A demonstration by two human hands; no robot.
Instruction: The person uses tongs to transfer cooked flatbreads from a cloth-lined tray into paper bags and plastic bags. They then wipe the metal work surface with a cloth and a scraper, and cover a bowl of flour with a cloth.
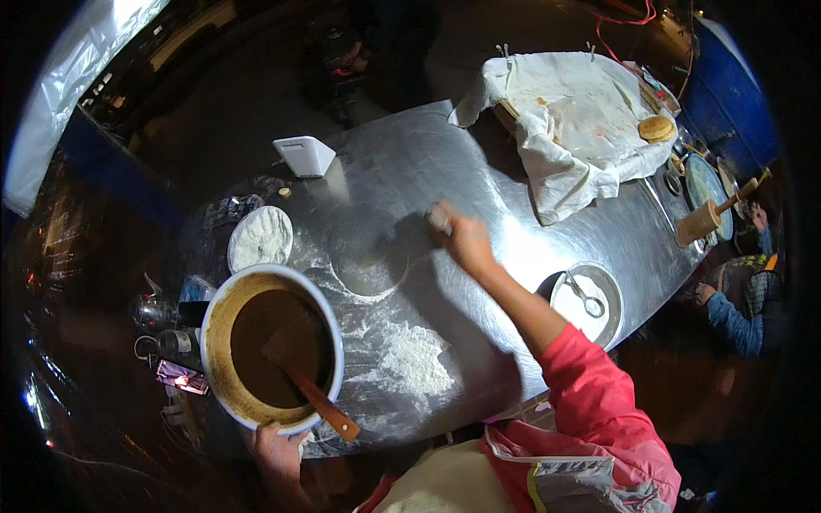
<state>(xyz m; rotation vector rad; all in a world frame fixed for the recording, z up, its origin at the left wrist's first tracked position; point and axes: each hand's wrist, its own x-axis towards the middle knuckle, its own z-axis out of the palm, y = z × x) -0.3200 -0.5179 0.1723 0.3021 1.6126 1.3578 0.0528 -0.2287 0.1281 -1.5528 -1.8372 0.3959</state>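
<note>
My left hand grips the near rim of a white bowl of dark brown sauce or paste. A wooden spatula leans in this bowl with its handle over the rim. Above the middle of the metal table, my right hand is closed around a small pale thing, perhaps a crumpled cloth; it is blurred. Between my hands, loose white flour lies scattered beside a round floury outline. A bowl of flour stands just behind the sauce bowl.
A white plastic holder stands at the far left. A metal bowl of white powder holds scissors or a similar ringed tool. At the back right are a cloth-lined basket, a round flatbread and a wooden rolling pin. Another person is at the right.
</note>
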